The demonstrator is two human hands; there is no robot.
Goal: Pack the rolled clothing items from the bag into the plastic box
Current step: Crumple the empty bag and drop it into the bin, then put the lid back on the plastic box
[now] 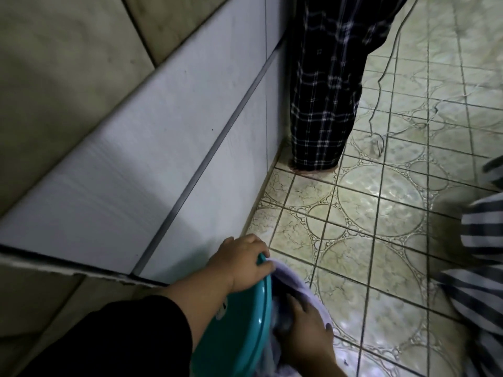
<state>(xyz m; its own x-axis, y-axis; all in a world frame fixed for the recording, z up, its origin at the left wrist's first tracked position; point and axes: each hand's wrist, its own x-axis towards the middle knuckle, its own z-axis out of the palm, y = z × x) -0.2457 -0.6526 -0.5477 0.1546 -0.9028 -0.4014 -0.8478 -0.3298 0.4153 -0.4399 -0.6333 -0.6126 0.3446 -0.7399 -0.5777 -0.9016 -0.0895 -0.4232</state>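
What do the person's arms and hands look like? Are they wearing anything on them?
The hands are bare, with no gloves. The left hand comes out of a black sleeve that ends partway down the forearm. The right hand shows no sleeve in view. I see no rings or watch.

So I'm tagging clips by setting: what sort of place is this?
Probably a home's tiled utility or wash area: patterned floor tiles, a tiled wall, and a teal basin with cloth.

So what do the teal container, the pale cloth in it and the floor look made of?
Teal container: seemingly plastic, smooth and glossy, with light glinting on its rim under the left hand. Pale cloth: soft lilac fabric, possibly terry, draping in folds. Floor: glazed ceramic tile, shiny, with dark grout lines.
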